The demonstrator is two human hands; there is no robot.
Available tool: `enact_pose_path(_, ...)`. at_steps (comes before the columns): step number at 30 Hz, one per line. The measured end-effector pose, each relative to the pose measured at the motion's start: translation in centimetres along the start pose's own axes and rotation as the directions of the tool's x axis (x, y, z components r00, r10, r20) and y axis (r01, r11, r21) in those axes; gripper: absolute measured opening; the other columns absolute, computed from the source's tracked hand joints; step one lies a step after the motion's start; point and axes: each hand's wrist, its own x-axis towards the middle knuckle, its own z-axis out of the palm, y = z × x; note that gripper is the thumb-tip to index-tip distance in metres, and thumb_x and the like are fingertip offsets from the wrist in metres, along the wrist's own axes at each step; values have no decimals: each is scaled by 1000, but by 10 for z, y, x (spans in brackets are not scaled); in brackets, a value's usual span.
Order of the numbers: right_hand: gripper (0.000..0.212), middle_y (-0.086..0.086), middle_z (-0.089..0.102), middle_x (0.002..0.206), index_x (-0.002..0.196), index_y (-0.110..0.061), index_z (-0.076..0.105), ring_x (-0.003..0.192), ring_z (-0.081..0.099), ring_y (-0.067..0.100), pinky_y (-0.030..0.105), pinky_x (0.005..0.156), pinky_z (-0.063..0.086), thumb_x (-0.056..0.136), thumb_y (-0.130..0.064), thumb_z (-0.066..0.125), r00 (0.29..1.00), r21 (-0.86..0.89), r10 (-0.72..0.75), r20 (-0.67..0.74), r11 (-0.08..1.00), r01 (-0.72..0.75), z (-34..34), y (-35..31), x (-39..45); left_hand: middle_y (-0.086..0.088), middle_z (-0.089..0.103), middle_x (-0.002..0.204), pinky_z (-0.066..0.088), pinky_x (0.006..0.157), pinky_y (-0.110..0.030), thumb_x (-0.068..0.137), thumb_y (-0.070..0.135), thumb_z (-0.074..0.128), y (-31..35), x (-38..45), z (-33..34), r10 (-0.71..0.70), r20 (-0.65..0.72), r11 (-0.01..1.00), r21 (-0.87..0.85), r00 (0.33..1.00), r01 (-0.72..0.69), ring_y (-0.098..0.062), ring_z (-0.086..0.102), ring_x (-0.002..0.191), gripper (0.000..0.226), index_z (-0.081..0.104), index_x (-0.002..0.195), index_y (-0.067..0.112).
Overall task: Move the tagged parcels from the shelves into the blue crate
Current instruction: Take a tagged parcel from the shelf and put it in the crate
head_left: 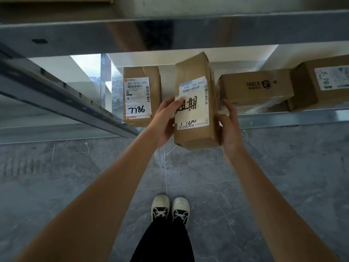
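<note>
Two hands clasp one tagged parcel at the shelf edge: left hand thumb on its label, right hand against its side. Stiff cardboard, probably light; side grip suits. No blue crate visible.

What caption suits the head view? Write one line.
Both hands, left hand and right hand, hold a labelled parcel before the shelf.
</note>
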Motion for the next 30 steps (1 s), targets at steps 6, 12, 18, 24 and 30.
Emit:
enact_pose_path(6, 20, -7, 67, 111, 115, -32, 56, 108, 60, 19, 39, 90, 46, 98, -41, 49, 998, 55, 54, 39, 997, -56, 12, -5, -9, -6, 69, 106, 60, 71, -37, 98, 27, 53, -1, -13, 6, 124, -89, 991, 56, 988, -119, -21, 68, 88, 16, 56, 113, 26)
enact_pose_path(12, 43, -5, 71, 94, 111, -21, 47, 91, 67, 16, 28, 64, 52, 84, -48, 67, 990, 161, 92, 103, 981, -108, 16, -8, -13, -1, 68, 94, 52, 71, -33, 98, 29, 50, 0, -22, 6, 216, -103, 971, 125, 971, -203, -17, 63, 86, 12, 59, 105, 22)
enact_pose_path(18, 46, -1, 73, 110, 128, -29, 53, 110, 66, 23, 47, 95, 53, 86, -38, 69, 992, 285, 69, 105, 954, -97, 20, -5, -22, -11, 63, 127, 56, 84, -35, 102, 23, 42, -6, -35, 17, 459, -59, 867, 248, 886, -433, -25, 64, 107, 29, 53, 128, 31)
enact_pose_path(24, 55, 15, 63, 130, 140, -18, 50, 119, 62, 34, 54, 97, 51, 95, -49, 51, 971, 395, 20, 237, 911, -115, 28, -8, -44, -10, 53, 141, 46, 101, -53, 100, 33, 34, -15, -51, 25, 519, 76, 828, 201, 851, -523, -30, 56, 124, 47, 34, 147, 29)
enact_pose_path(30, 53, 13, 68, 124, 135, -16, 56, 112, 66, 31, 48, 91, 56, 100, -52, 38, 977, 399, 101, 189, 901, -170, 27, -20, -79, -14, 53, 141, 48, 99, -51, 101, 30, 34, -13, -80, 28, 474, 60, 857, 195, 878, -476, -32, 57, 123, 50, 31, 150, 20)
